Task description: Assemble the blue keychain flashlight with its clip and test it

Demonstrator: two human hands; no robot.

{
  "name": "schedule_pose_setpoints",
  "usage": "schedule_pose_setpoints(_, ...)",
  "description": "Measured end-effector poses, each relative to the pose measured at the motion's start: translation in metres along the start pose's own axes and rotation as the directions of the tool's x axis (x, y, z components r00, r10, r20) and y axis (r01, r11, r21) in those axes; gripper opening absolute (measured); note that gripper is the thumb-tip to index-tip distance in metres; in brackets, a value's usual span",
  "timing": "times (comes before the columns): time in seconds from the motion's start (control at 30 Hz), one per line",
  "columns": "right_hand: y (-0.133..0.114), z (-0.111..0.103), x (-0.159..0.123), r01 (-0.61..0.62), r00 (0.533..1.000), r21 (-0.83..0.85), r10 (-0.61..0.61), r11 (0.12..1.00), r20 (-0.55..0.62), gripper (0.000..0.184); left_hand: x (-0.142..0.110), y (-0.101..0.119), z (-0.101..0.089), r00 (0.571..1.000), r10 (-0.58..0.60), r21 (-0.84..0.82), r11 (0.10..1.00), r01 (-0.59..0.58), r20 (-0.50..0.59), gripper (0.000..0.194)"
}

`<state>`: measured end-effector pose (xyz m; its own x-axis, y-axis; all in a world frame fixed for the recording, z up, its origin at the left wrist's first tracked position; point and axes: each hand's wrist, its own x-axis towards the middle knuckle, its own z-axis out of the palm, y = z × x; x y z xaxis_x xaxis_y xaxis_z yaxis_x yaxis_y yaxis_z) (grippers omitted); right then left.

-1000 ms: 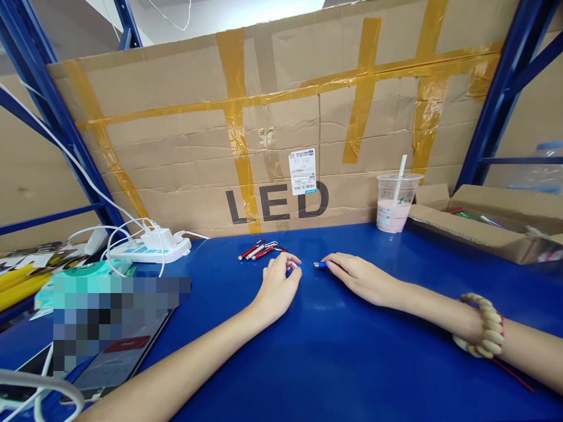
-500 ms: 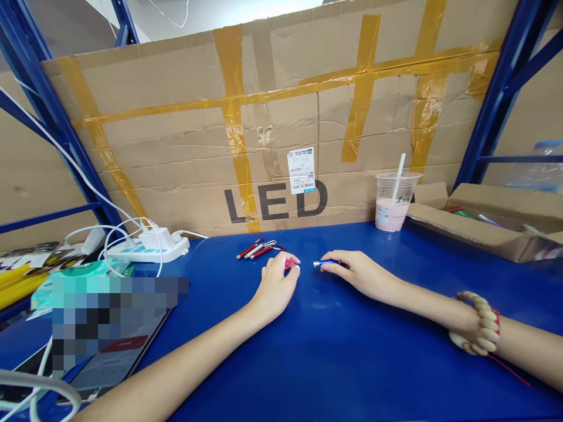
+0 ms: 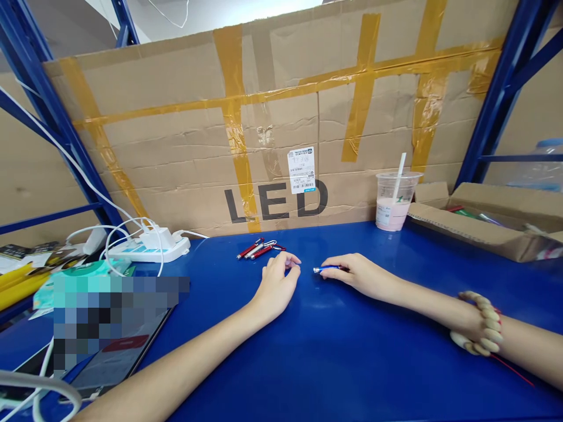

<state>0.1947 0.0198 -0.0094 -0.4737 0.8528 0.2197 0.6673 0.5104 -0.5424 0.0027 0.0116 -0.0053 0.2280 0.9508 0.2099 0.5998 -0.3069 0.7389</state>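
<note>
My right hand (image 3: 358, 272) pinches a small blue flashlight (image 3: 329, 268) between thumb and fingers. Its silver end points left toward my other hand, across a short gap; part of its body is hidden by the fingers. My left hand (image 3: 278, 281) is loosely curved with thumb and fingers apart, holding nothing. A faint violet tint shows on its inner fingers. Just beyond it, several small red and silver flashlights (image 3: 259, 249) with clips lie in a loose group on the blue tabletop (image 3: 343, 357).
A pink drink cup (image 3: 391, 214) with a straw stands at the back right, beside an open cardboard box (image 3: 475, 234). At left are a white power strip (image 3: 173, 251) with cables and a dark tablet-like device (image 3: 127, 346). A large carton (image 3: 185, 146) forms the back wall.
My right hand has lowered slightly with the blue flashlight. The pinkish-red glow on my left fingers has faded to a faint violet. My left hand has stayed in place.
</note>
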Motion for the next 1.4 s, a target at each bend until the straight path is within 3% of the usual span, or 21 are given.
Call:
schedule_pose_setpoints(0.6, -0.001, 0.002, 0.000, -0.040, 0.999, -0.005, 0.040, 0.999, -0.026, 0.039, 0.002, -0.004, 0.001, 0.999, 0.038, 0.028, 0.999, -0.038, -0.002, 0.014)
schedule_pose_setpoints(0.93, -0.003, 0.001, 0.000, -0.006, 1.000, 0.059, 0.004, 0.998, 0.027, 0.035, 0.001, -0.003, 0.002, 0.999, 0.036, 0.039, 0.999, -0.036, 0.007, 0.015)
schedule_pose_setpoints(1.4, -0.011, 0.003, -0.002, -0.049, 0.998, -0.065, 0.047, 0.997, -0.031, 0.039, -0.001, 0.001, 0.000, 0.999, 0.043, 0.069, 0.997, -0.044, 0.027, 0.016)
